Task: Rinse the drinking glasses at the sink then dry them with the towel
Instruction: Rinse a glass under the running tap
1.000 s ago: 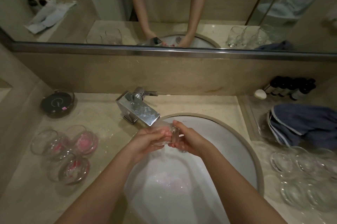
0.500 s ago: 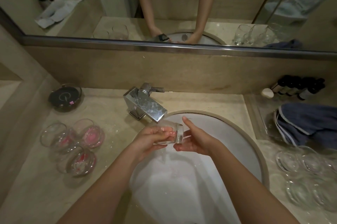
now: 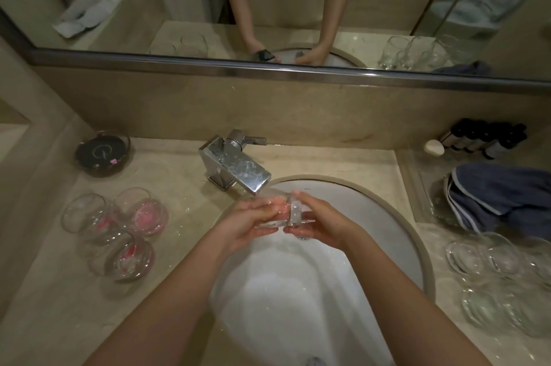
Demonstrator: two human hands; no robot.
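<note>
Head view. We hold one drinking glass (image 3: pixel 281 212) on its side over the sink (image 3: pixel 396 216), directly below the spout of the faucet (image 3: pixel 238 167). The left hand (image 3: pixel 250 221) wraps the body of the glass, its fingers (image 3: pixel 269 204) curled round the wall; the right hand (image 3: pixel 320 221) closes on the thick base end, thumb on top. Both hands thus grasp the same glass, and neither is released.

We judge the glass to be light, rigid and brittle, and, being wet, slippery: a slip here would drop it onto the hard basin. The safest hold is the one shown, a full wrap round the wall with the other hand supporting the heavy base; pinching the thin rim would be weaker and would risk chipping it.

On the table to the left stand three glasses with pink residue (image 3: pixel 114 233), apparently awaiting rinsing. To the right lies a group of clear glasses (image 3: pixel 501 276), and behind them the blue towel (image 3: pixel 504 195), well apart from the sink. We take the rinsing step to be under way, with drying of this glass not yet begun.
</note>
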